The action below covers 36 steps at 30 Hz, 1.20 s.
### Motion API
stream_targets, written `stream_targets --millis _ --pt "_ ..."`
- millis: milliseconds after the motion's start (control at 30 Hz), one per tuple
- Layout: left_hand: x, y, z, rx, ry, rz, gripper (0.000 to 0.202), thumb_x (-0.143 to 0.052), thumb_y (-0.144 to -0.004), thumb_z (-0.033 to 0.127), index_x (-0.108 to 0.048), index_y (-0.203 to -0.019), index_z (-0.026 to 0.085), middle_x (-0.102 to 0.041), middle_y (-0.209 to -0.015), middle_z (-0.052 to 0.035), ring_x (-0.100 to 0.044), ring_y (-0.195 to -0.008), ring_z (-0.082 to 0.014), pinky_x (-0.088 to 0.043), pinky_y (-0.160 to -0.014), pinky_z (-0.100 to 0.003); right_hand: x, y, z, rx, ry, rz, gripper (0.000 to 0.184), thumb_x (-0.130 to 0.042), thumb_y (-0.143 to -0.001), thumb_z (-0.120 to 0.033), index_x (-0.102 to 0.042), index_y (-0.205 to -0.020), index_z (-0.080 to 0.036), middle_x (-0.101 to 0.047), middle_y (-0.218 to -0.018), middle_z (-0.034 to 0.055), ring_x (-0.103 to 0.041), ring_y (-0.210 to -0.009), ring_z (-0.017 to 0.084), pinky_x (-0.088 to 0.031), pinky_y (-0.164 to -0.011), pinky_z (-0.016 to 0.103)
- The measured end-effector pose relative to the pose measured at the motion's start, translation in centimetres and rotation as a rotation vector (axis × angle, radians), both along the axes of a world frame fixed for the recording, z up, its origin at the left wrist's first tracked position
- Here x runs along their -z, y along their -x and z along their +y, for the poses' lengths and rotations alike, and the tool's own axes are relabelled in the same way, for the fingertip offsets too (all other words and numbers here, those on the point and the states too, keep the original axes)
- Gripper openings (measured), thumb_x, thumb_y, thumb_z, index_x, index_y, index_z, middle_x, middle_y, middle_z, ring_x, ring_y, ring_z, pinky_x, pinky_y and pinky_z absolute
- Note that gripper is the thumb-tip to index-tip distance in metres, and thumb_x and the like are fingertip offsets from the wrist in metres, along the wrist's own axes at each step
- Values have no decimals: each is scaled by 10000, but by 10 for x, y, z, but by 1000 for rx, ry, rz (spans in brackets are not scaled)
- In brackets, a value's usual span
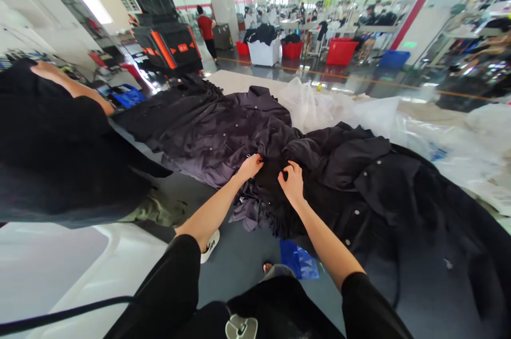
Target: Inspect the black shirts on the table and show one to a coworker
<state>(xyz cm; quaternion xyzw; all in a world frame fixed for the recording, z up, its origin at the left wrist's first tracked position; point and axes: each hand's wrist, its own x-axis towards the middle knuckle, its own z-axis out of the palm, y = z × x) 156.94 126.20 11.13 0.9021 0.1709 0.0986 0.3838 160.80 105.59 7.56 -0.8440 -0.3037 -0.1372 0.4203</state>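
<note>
A heap of dark jackets lies across the table in front of me, greyish ones [199, 131] on the left and a black jacket [339, 200] with pale round buttons on the right. Bunched black cloth fills the space between my hands. My left hand [251, 166] is closed, its fingertips pinching the edge of this cloth by a small white thread or tag. A little to the right, my right hand [293, 183] has its fingers curled into the same black cloth, thumb bent inward. Folds hide some of the fingertips.
A co-worker in dark clothing [59, 153] stands close on my left, one arm over the garments. Clear plastic bags [359, 110] lie along the table's far side. A white bin [131, 243] is at lower left, and a blue bag [297, 259] lies on the floor.
</note>
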Motion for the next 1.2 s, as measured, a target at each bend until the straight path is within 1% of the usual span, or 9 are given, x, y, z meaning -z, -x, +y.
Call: stream_targets --millis 167,267,400,533,667,800,933,1100,1200 --pt "-27 0 9 71 25 -43 187 -626 -805 168 -580 -627 202 -640 -787 -52 -603 -921 -210 -453 -888 -300 0 1 1 11 -9 4 60 -549 -907 -240 -581 -935 -198 -565 -1312 147 -502 -1196 298 -461 -1014 452" --pt "-49 9 8 172 116 -39 292 -561 -879 298 -590 -608 193 -620 -670 -32 -577 -709 -163 -460 -719 -266 -1 2 3 11 -2 7 85 -541 -908 -244 -587 -960 -195 -557 -1325 159 -496 -1225 306 -456 -1013 469" --pt "-73 11 -11 304 262 -55 435 -478 -927 471 -570 -615 181 -562 -554 -4 -505 -544 -120 -402 -575 -239 -3 5 9 21 62 -9 113 -535 -903 -242 -595 -983 -189 -559 -1346 160 -504 -1228 318 -466 -987 477" --pt "-88 -4 -36 292 547 -221 405 -593 -863 446 -547 -570 170 -464 -491 23 -423 -487 -93 -335 -526 -236 -5 10 13 33 148 -77 146 -529 -905 -223 -594 -1028 -179 -557 -1384 156 -495 -1262 333 -471 -983 479" --pt "-93 -18 -47 212 783 -323 381 -620 -838 384 -506 -539 178 -350 -455 54 -336 -460 -76 -393 -568 -253 -7 15 13 13 176 -105 170 -520 -915 -207 -589 -1067 -173 -526 -1429 170 -466 -1310 330 -456 -1014 482" --pt "-91 -29 -38 147 843 -334 397 -570 -857 368 -434 -526 196 -286 -452 64 -269 -447 -71 -398 -563 -254 -7 18 12 -6 152 -85 143 -528 -911 -201 -592 -1037 -183 -519 -1448 158 -455 -1334 315 -443 -1035 477" --pt "-86 -34 -24 110 844 -301 400 -537 -879 404 -437 -548 203 -300 -460 57 -293 -446 -79 -401 -547 -250 -12 12 5 2 70 22 91 -541 -911 -242 -616 -933 -197 -610 -1330 144 -532 -1246 302 -446 -1033 461" --pt "-86 -23 -16 186 773 -221 343 -641 -827 406 -573 -585 172 -428 -472 37 -393 -462 -85 -455 -607 -267 -30 -22 -2 13 68 167 343 -318 -990 -201 -654 -1053 -174 -719 -998 102 -676 -912 224 -517 -867 355" --pt "-88 -17 -18 245 717 -195 345 -656 -823 414 -610 -595 161 -473 -476 25 -428 -476 -93 -440 -605 -261 -43 -45 1 -88 143 187 283 -437 -977 -223 -685 -1114 -210 -741 -994 59 -688 -860 211 -511 -863 336"
